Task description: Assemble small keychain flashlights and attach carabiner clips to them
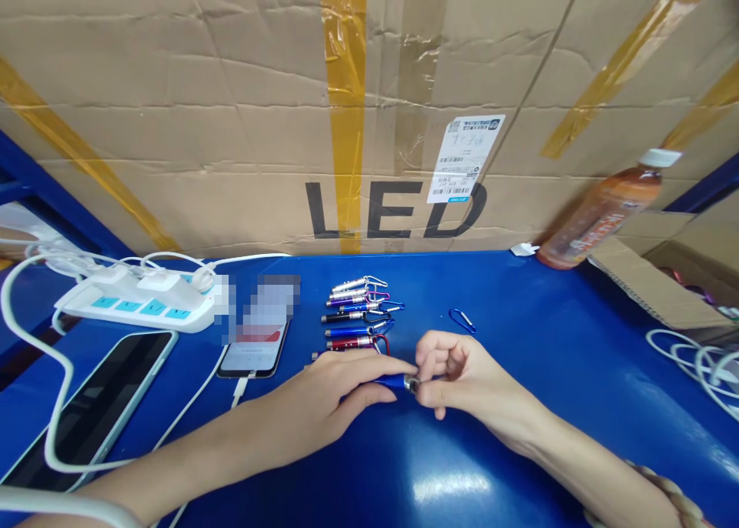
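Note:
My left hand (pixel 340 393) grips the body of a small blue keychain flashlight (pixel 398 382) just above the blue table. My right hand (pixel 456 374) pinches the flashlight's silver end with thumb and forefinger, so both hands meet at it. Right behind them lies a row of several small flashlights (pixel 355 316) in silver, purple, blue, black and red, each with a carabiner clip. A loose blue carabiner (pixel 463 320) lies on the table to the right of the row.
A white power strip (pixel 138 301) with plugs and cables sits at left, beside a dark tablet (pixel 92 409) and a charging phone (pixel 254 351). A taped cardboard box (pixel 369 112) marked LED walls the back. A bottle (pixel 600 208) and open carton (pixel 663 270) stand right.

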Motion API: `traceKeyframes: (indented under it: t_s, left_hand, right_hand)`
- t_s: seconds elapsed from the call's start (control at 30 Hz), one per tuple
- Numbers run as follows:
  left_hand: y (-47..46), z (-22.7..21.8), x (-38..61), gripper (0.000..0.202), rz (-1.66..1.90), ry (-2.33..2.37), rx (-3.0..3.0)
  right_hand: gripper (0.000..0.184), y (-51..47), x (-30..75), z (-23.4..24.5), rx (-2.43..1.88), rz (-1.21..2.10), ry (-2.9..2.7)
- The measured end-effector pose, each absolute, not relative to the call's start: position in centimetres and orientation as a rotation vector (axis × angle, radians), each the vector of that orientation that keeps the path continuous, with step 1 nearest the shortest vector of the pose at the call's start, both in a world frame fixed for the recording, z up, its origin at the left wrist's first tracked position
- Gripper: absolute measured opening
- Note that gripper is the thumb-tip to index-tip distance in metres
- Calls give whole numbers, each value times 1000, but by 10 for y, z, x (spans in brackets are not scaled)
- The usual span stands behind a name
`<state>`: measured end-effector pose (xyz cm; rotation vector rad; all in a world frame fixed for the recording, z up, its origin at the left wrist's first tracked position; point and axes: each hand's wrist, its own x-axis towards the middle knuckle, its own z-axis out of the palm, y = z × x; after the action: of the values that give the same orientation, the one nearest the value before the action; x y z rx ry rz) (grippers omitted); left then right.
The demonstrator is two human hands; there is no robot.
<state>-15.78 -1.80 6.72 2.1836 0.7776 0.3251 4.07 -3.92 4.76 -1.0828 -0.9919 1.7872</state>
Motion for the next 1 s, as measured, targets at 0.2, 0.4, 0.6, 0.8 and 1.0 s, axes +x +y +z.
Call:
traceKeyframes:
  t_s: [0.2, 0.4, 0.6, 0.8, 1.0]
  left_hand:
    - [-22, 64, -156, 35, 344, 778, 2111]
    - [-18, 69, -155, 31, 407, 883, 2068]
    - [-17, 75, -156, 27, 378, 901, 2012]
    - [-14, 73, -158, 25, 390, 867, 2003]
    - [-14, 73, -156, 29, 371, 885, 1990]
  right_hand:
    - [41, -42, 37, 44, -1040, 1741, -1043]
    - [24, -43, 38, 43, -1096, 1319, -1278]
    - [9, -43, 43, 45, -969, 790, -1623]
    - [20, -45, 44, 46, -893, 584, -1737]
    - [16, -43, 46, 46, -863, 543, -1832]
